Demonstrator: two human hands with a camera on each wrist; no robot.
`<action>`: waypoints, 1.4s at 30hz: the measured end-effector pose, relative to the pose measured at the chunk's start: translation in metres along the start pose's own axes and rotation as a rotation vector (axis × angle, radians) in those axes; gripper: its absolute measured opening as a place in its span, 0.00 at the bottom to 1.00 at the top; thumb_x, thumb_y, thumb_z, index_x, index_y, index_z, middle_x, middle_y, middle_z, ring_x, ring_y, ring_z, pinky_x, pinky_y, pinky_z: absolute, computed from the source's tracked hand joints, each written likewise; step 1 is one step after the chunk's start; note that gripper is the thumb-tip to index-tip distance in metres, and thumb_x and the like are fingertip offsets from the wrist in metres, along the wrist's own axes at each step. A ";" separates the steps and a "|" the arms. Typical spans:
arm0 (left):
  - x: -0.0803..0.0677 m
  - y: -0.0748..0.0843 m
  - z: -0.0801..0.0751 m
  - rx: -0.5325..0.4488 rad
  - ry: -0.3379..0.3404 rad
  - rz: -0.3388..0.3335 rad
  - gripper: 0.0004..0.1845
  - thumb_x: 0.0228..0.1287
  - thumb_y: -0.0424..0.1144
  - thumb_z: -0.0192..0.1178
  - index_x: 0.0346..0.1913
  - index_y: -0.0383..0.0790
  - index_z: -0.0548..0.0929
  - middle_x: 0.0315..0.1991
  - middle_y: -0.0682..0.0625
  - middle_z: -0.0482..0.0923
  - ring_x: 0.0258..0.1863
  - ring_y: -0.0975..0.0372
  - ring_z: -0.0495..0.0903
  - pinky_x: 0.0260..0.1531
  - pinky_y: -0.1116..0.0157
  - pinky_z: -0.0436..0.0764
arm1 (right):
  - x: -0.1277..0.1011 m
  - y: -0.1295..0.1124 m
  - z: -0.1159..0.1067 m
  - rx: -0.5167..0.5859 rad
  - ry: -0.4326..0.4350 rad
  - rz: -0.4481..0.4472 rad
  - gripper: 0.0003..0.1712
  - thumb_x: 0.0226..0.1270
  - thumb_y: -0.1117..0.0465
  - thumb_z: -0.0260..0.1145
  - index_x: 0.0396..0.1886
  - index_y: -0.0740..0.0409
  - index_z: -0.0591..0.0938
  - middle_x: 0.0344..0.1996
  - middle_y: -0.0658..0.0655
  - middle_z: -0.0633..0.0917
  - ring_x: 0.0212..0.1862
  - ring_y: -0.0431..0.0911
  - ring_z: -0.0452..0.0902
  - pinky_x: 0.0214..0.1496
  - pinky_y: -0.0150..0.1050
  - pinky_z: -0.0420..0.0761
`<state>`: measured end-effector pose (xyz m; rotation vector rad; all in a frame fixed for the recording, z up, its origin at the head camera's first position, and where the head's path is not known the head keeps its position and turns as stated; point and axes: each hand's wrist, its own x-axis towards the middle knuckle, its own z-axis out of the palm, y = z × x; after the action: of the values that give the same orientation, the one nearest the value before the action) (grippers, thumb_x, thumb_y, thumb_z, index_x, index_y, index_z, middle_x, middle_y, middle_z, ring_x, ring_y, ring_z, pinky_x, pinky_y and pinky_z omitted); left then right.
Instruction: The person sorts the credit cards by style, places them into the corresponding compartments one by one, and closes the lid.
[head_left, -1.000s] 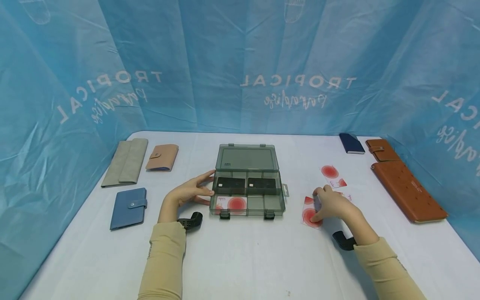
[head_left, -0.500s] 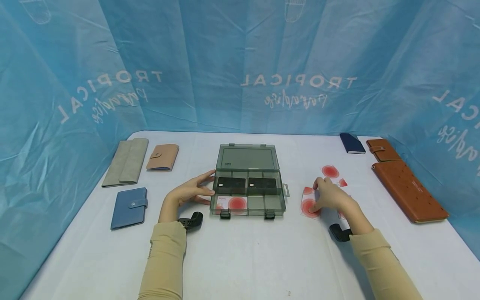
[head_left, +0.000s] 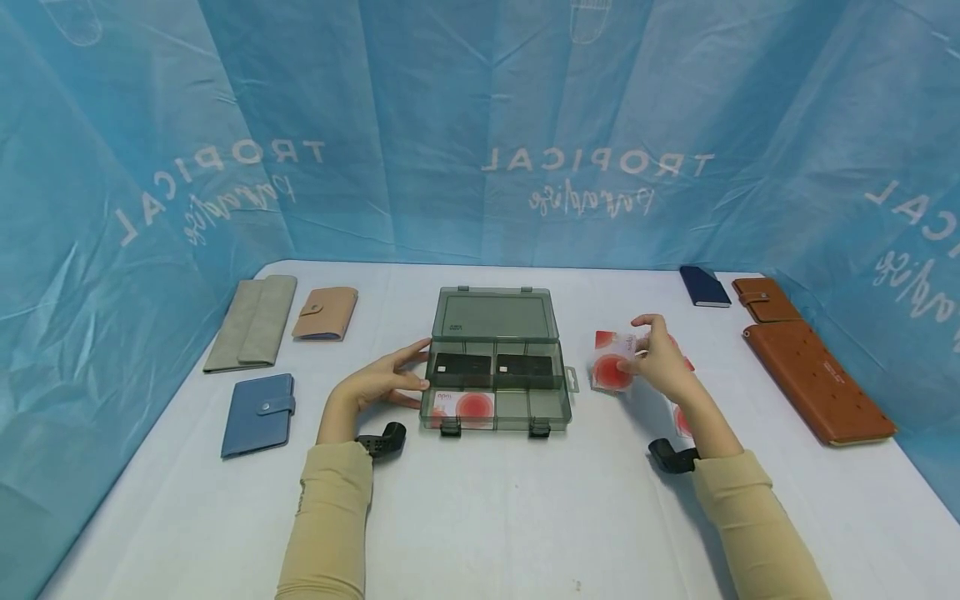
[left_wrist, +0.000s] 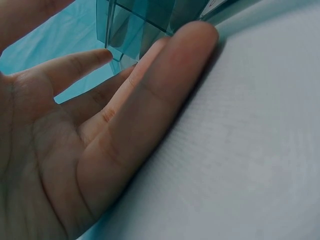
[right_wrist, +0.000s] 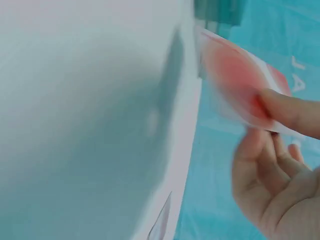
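Observation:
A translucent green compartment box [head_left: 512, 407] lies with its lid [head_left: 495, 317] tipped back. Two black cards [head_left: 462, 367] sit in its back compartments, and a red-and-white card [head_left: 474, 406] lies in the front left one. Against the box's left side rests my left hand [head_left: 384, 379], its fingers spread and fairly straight, also seen in the left wrist view. My right hand [head_left: 660, 364] pinches another red-and-white card [head_left: 612, 373] by its edge between thumb and fingers, right of the box. In the right wrist view this card [right_wrist: 235, 75] appears raised above the table.
Partly hidden by the right arm, a red-and-white card [head_left: 681, 421] lies on the table. Blue [head_left: 258, 417], grey [head_left: 251, 325] and tan [head_left: 326, 314] wallets are on the left. Brown wallets [head_left: 817, 383] and a navy cardholder [head_left: 705, 287] lie on the right. Blue curtains [head_left: 480, 125] surround the table.
My right hand has lifted the red-and-white card off the table and carried it away from me and slightly left. My left hand stays at the box.

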<state>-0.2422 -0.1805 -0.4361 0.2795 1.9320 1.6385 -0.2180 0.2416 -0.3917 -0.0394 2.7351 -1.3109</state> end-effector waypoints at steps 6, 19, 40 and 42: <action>0.001 0.000 -0.001 0.001 -0.001 -0.002 0.47 0.56 0.32 0.62 0.74 0.48 0.46 0.72 0.39 0.43 0.55 0.48 0.70 0.46 0.53 0.80 | 0.002 -0.018 0.007 0.245 0.034 -0.064 0.25 0.63 0.63 0.63 0.57 0.67 0.68 0.45 0.63 0.77 0.42 0.43 0.73 0.43 0.24 0.77; 0.003 0.000 0.000 0.000 -0.008 0.008 0.46 0.56 0.31 0.61 0.74 0.47 0.46 0.72 0.38 0.43 0.52 0.51 0.72 0.45 0.53 0.80 | -0.003 -0.061 0.064 0.032 -0.175 -0.319 0.12 0.65 0.66 0.60 0.47 0.60 0.81 0.43 0.59 0.83 0.44 0.49 0.78 0.43 0.39 0.80; 0.003 -0.003 -0.002 0.023 0.005 -0.005 0.46 0.57 0.32 0.61 0.74 0.49 0.46 0.72 0.39 0.43 0.51 0.54 0.72 0.45 0.54 0.80 | -0.017 -0.066 0.093 -0.612 -0.098 -0.531 0.07 0.58 0.65 0.67 0.37 0.56 0.86 0.35 0.52 0.86 0.40 0.46 0.81 0.43 0.41 0.81; 0.002 -0.003 -0.002 0.021 0.005 -0.003 0.46 0.57 0.32 0.61 0.74 0.49 0.46 0.72 0.40 0.43 0.51 0.55 0.73 0.45 0.54 0.80 | -0.018 -0.065 0.090 -0.585 -0.109 -0.538 0.08 0.58 0.66 0.67 0.38 0.57 0.86 0.35 0.52 0.86 0.39 0.46 0.81 0.42 0.40 0.81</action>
<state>-0.2447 -0.1818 -0.4398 0.2812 1.9529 1.6196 -0.1919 0.1326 -0.3957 -0.9099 3.0075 -0.4909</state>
